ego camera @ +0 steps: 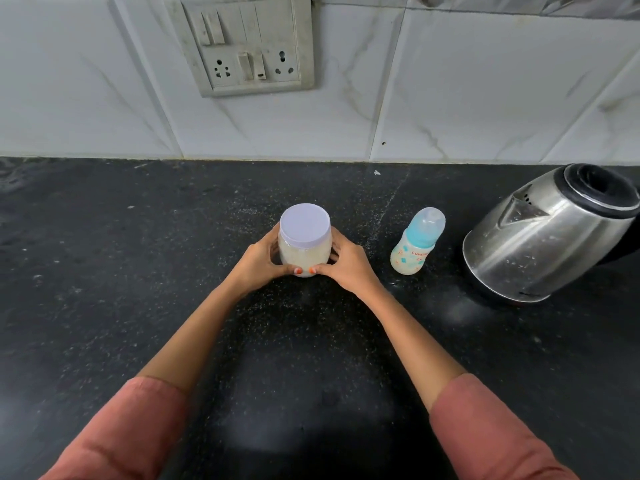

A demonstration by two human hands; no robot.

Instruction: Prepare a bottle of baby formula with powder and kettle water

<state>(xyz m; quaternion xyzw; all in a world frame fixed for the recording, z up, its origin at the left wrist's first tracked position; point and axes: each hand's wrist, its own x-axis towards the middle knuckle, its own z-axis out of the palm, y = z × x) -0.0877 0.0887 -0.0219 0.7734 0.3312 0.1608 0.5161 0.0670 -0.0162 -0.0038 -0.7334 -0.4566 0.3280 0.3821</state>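
Head view of a dark speckled desk [104, 271] below a tiled wall with a switch panel [247, 46] in the upper part of the frame. At centre frame stands a clear jar [304, 254] holding pale powder, its white lid [304, 224] in place. The left hand [258, 263] and right hand [346, 263] each form a closed grip around the jar's sides, thumbs meeting at the front near its base. Just right of the jar stands the baby bottle [417, 242], capped in translucent blue; its contents cannot be told. At the right edge sits a steel kettle [550, 233] with its lid down. The task appears to be at its start: jar and bottle unopened, no powder dosed, no water poured. Opening, scooping, pouring, closing and mixing all remain.
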